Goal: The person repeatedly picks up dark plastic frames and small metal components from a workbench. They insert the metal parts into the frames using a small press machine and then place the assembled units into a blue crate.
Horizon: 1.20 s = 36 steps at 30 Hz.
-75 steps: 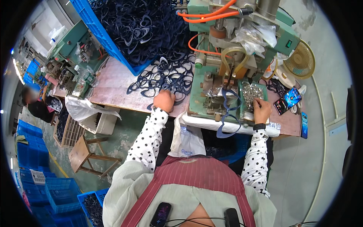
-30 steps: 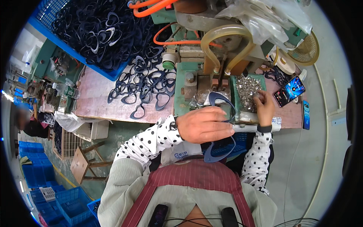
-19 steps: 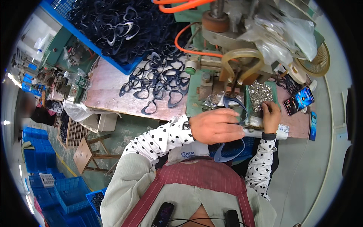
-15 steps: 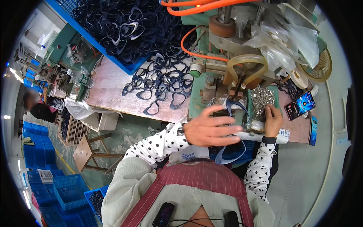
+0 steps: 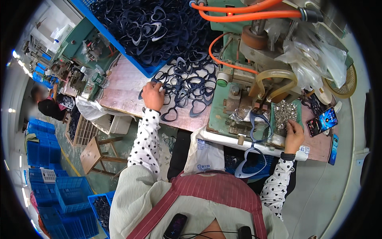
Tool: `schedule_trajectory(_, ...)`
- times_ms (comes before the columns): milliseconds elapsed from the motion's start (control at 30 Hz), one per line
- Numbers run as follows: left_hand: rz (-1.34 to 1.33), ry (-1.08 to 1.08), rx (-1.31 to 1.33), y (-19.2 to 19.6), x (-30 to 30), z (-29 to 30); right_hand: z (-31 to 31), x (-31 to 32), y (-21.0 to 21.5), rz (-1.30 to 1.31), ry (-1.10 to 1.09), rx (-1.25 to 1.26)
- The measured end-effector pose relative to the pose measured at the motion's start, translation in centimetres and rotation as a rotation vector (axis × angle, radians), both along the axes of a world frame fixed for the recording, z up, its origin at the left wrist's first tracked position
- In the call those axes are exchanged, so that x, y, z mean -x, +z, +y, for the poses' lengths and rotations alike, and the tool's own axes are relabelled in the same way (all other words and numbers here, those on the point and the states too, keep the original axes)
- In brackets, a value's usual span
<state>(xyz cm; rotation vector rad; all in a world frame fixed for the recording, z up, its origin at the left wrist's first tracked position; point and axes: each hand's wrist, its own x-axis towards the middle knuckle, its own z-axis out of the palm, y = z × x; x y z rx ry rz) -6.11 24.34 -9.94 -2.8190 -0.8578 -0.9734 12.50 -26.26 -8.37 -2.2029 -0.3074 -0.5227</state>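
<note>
On the reddish wooden workbench [image 5: 119, 85], the left hand [image 5: 153, 95] rests with fingers curled down onto the near edge of a loose heap of dark blue heart-shaped frames [image 5: 187, 85]; whether it actually grips one cannot be told. Behind the heap stands a blue crate [image 5: 153, 71] filled with more such frames. To the right, a green bench machine [image 5: 242, 99] carries orange hoses [image 5: 242, 18] and a yellowish curved tube [image 5: 276, 75], with clear plastic bags [image 5: 318, 59] draped over its upper part. One frame [image 5: 258, 123] lies on the machine's front plate, and another [image 5: 248, 165] hangs below the bench edge. The right hand [image 5: 294, 135] sits at a tray of small silver metal parts [image 5: 284, 113], fingertips pinched together at the tray's near rim. Just beside that hand lies a phone [image 5: 322, 121] with a lit screen. Across the grey-green floor [image 5: 79, 155] stand a wooden stool [image 5: 93, 153] and stacks of blue crates [image 5: 43, 159]; another person [image 5: 49, 103] sits at far left beside a second green machine [image 5: 85, 42].
</note>
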Motion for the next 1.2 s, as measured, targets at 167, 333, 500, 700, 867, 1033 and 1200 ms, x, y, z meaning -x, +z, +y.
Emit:
schedule_trajectory(167,0.131,-0.085,0.057,-3.7,-2.3,2.4,1.4,0.0,0.4,0.02,0.041,-0.036)
schedule_trajectory(333,0.314,-0.447,-0.089,-0.4,-2.7,0.0,4.0,1.6,3.6,0.033,0.165,-0.169)
schedule_trajectory(500,-0.123,-0.63,-0.118,6.9,-3.3,-7.2,6.9,4.4,9.0,0.154,0.355,-0.365)
schedule_trajectory(700,-0.335,-1.143,-0.239,11.9,-2.6,-19.7,8.6,6.2,11.1,0.152,0.456,-0.352)
schedule_trajectory(867,-0.356,-1.318,-0.123,12.1,-3.7,-24.5,9.8,6.8,11.6,0.37,0.423,-0.475)
schedule_trajectory(1033,-0.375,-1.508,-0.097,11.5,-4.4,-24.6,10.9,6.3,11.8,0.4,0.419,-0.531)
schedule_trajectory(1200,-0.439,-1.63,-0.102,11.7,-3.2,-24.8,12.0,6.2,11.5,0.429,0.435,-0.647)
